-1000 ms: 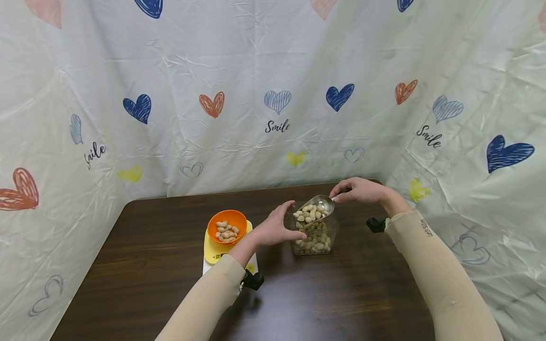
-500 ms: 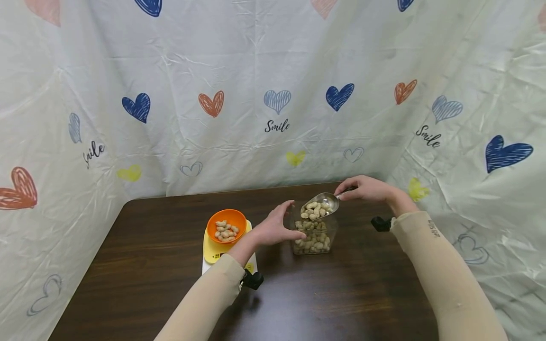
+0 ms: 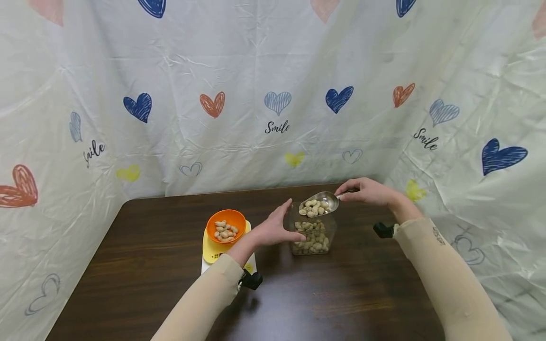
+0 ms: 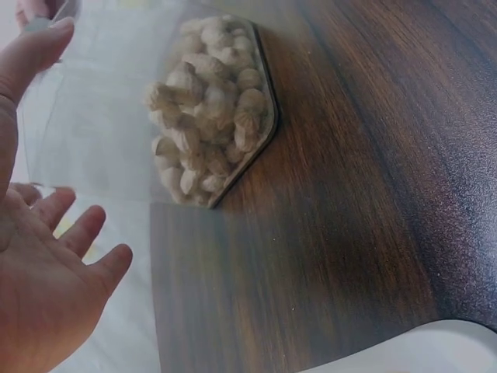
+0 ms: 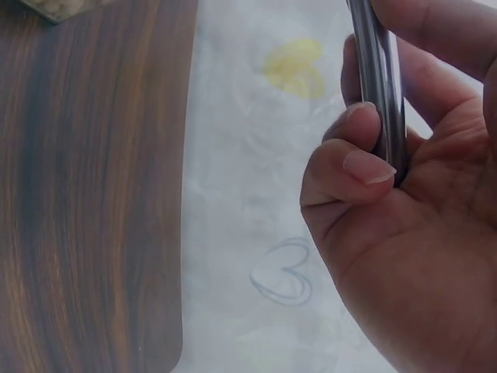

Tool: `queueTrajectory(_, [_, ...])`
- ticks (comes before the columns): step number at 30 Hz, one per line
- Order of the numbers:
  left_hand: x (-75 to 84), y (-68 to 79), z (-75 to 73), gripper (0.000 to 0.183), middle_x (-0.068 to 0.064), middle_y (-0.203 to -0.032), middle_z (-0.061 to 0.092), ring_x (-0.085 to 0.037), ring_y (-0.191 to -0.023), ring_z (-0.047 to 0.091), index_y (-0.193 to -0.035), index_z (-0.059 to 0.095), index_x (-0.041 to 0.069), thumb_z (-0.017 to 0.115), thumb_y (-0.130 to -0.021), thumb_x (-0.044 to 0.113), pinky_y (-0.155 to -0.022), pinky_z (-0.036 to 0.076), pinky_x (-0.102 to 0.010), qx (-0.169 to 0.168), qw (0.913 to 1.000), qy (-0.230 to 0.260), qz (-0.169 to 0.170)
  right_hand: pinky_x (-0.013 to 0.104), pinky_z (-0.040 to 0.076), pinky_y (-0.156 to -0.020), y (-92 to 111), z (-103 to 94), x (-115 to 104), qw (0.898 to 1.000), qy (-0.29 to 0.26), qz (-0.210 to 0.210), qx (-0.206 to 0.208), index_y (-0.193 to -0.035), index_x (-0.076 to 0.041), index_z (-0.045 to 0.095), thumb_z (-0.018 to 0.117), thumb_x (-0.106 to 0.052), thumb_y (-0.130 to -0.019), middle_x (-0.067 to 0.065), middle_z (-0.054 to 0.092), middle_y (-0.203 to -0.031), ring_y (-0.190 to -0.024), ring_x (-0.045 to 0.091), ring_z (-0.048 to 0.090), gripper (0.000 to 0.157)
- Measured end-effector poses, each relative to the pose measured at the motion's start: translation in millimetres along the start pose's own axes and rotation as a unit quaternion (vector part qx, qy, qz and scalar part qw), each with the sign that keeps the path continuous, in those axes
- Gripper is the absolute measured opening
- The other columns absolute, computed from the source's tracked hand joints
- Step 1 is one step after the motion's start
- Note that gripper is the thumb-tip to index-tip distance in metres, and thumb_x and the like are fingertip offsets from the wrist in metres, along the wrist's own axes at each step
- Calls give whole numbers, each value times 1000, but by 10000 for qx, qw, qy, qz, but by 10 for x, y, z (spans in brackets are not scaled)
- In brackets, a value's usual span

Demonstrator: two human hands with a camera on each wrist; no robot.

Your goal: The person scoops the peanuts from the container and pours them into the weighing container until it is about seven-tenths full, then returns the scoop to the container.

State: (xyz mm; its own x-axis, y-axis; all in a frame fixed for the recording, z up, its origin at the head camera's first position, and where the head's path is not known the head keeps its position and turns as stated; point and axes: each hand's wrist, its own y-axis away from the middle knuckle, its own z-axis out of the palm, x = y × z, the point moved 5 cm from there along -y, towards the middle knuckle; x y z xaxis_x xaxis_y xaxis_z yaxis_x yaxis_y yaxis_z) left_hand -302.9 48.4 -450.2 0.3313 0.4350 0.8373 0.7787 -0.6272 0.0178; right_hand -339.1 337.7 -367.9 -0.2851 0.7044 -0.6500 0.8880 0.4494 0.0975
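Observation:
A clear plastic container [image 3: 314, 242] partly filled with unshelled peanuts [image 4: 206, 109] stands on the table. My left hand [image 3: 275, 229] holds it at its left side, thumb on the near side and fingers spread toward the far side. My right hand [image 3: 367, 191] grips the handle [image 5: 380, 93] of a metal scoop [image 3: 331, 200]. The scoop's bowl, loaded with peanuts [image 3: 314, 208], is tilted over the container's open top. In the right wrist view the fingers are curled round the handle, and the bowl is out of frame.
To the left, an orange bowl [image 3: 212, 228] with several peanuts [image 3: 226, 231] sits on a yellow and white kitchen scale [image 3: 210, 253], partly hidden by the left forearm. Behind the dark wooden table [image 3: 149, 265] hangs a white curtain [image 3: 239, 156] printed with hearts.
The scoop and right hand have shifted slightly to the right over the container. Fewer peanuts lie in the scoop than a second ago. The left hand has stayed in place.

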Motion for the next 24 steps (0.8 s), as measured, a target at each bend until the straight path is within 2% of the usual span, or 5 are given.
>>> queueTrajectory(5, [-7, 73, -41, 121, -1, -170, 14, -24, -153, 22, -165, -6, 28, 82, -84, 49, -118, 29, -50, 44, 10000, 49, -4, 46, 49, -92, 45, 26, -74, 9998, -137, 29, 144, -124, -13, 73, 67, -33, -101, 7, 65, -131, -116, 26, 60, 31])
queueTrajectory(11, [37, 249, -229, 114, 7, -168, 17, -19, -152, 24, -165, 2, 34, 80, -84, 53, -117, 31, -49, 285, 9995, -7, 95, 46, 50, -89, 67, 76, -146, 9993, -278, 113, 240, -125, -13, 72, 68, -34, -101, 9, 64, -133, -114, 27, 60, 33])
queueTrajectory(17, [59, 559, -542, 108, 11, -167, 21, -13, -151, 23, -163, 9, 41, 80, -83, 58, -117, 30, -50, 596, 9978, -78, 275, 42, 50, -88, 64, 183, -279, 9989, -286, 172, 318, -122, -18, 74, 69, -41, -99, 5, 67, -128, -110, 23, 62, 34])
queueTrajectory(20, [46, 741, -736, 107, 11, -167, 21, -15, -152, 19, -163, 11, 42, 80, -82, 58, -117, 28, -53, 767, 9962, -145, 380, 43, 50, -89, 64, 235, -354, 9989, -288, 137, 349, -123, -21, 74, 68, -44, -99, 4, 67, -128, -113, 24, 62, 34])
queueTrajectory(24, [-24, 947, -999, 107, 14, -166, 20, -17, -152, 17, -162, 12, 45, 80, -81, 61, -116, 28, -58, 1075, 9931, -403, 253, 48, 49, -95, 54, 275, -429, 9982, -409, 148, 414, -126, -22, 72, 66, -46, -99, 4, 64, -133, -121, 27, 59, 36])
